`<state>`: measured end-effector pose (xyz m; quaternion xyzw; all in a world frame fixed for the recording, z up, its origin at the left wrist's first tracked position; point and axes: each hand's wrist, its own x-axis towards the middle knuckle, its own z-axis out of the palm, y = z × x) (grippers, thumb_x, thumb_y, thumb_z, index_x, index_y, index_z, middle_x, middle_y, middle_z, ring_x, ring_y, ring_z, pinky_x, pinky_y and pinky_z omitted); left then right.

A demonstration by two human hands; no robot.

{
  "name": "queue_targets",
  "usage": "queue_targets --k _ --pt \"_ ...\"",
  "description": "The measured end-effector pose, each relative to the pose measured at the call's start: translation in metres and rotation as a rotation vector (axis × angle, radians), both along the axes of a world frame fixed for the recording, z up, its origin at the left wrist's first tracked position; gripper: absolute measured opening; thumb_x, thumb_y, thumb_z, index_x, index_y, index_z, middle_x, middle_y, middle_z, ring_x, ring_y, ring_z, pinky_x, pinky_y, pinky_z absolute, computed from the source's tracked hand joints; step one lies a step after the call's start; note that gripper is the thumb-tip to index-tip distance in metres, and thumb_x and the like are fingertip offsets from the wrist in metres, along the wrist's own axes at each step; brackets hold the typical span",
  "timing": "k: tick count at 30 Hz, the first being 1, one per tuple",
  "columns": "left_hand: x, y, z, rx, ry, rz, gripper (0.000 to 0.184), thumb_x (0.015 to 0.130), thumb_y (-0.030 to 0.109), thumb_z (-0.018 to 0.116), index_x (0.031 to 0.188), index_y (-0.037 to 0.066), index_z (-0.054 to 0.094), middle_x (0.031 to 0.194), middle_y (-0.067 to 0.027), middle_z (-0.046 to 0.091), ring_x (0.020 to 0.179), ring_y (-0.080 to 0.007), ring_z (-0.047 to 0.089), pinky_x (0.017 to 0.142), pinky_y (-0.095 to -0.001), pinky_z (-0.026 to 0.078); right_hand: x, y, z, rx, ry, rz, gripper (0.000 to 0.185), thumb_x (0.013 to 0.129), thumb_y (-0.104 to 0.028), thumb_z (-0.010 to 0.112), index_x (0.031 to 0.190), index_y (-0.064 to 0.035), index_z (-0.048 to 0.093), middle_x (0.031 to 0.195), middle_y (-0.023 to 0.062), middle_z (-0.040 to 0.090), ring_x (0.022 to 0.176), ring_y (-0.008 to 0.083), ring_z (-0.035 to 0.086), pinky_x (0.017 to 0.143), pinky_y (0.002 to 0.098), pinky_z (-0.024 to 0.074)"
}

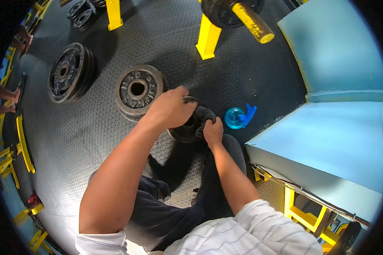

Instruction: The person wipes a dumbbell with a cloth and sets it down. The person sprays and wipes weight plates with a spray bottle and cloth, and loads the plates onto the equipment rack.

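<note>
My left hand [172,107] is closed at the upper edge of a small dark weight plate [184,135], mostly covered by that hand. A bunched black cloth [205,114] is gripped in my right hand [213,131] and pressed against the plate's right side. Just beyond my left wrist, a stack of worn round weight plates [126,82] with raised lettering lies flat on the floor. To the right of my right hand stands a clear blue spray bottle [234,118] with a blue trigger head [249,115].
Another stack of plates [64,72] sits farther left on the textured black rubber floor [93,131]. Yellow rack legs [206,40] and a yellow bar end [255,26] with a plate are ahead. A light-blue structure [323,131] borders the right; another person's feet [16,94] show far left.
</note>
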<state>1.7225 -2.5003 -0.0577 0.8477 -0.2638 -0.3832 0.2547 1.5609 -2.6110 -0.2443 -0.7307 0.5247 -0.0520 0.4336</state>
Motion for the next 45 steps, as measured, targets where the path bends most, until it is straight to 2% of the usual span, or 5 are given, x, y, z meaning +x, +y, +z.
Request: queue_targets --k 12,24,30,36,45 --pt "-0.133 0.013 -0.208 0.149 -0.964 -0.484 0.082 0.077 0.018 0.061 0.144 -0.004 0.020 0.124 -0.0170 0.041 0.112 -0.0318 0.045 0.112 -0.0476 0.020 -0.029 -0.038 -0.015 0.810 -0.595 -0.768 0.079 0.082 -0.021 0.056 0.146 0.0013 0.015 0.150 0.0216 0.020 0.137 0.0326 0.025 0.111 0.0430 0.0196" --pt "-0.067 -0.001 -0.097 0.230 -0.366 -0.690 0.108 0.059 0.024 0.078 0.144 -0.004 0.018 0.108 -0.0146 0.056 0.109 -0.0323 0.053 0.108 -0.0444 0.028 -0.022 -0.035 0.008 0.849 -0.518 -0.759 0.060 0.079 -0.020 0.056 0.133 0.0011 0.042 0.132 0.0172 0.047 0.118 0.0281 0.046 0.101 0.0385 0.0333" --pt "-0.052 0.061 -0.052 0.156 0.691 0.084 0.064 0.063 0.013 0.075 0.120 -0.002 0.053 0.095 -0.0125 0.064 0.087 -0.0233 0.061 0.083 -0.0347 0.046 -0.014 0.016 0.058 0.755 -0.809 -0.311 0.029 0.081 -0.014 0.050 0.104 0.0003 0.058 0.094 0.0082 0.060 0.085 0.0172 0.056 0.079 0.0332 0.0444" --pt "-0.061 0.147 -0.111 0.043 0.870 0.396 0.040 0.078 0.014 0.060 0.116 0.002 0.055 0.101 -0.0103 0.063 0.091 -0.0234 0.061 0.087 -0.0375 0.046 -0.007 0.127 0.046 0.176 -0.814 0.549 0.042 0.080 -0.010 0.054 0.121 -0.0015 0.053 0.124 0.0163 0.054 0.117 0.0293 0.050 0.101 0.0371 0.0354" --pt "-0.050 0.182 -0.137 -0.036 0.859 0.656 0.039 0.079 0.029 0.056 0.105 0.000 0.061 0.092 -0.0114 0.063 0.079 -0.0220 0.061 0.078 -0.0318 0.047 0.025 0.179 -0.007 0.411 -0.586 0.329 0.061 0.088 -0.037 0.053 0.135 0.0011 0.040 0.140 0.0226 0.039 0.130 0.0359 0.037 0.108 0.0422 0.0271"
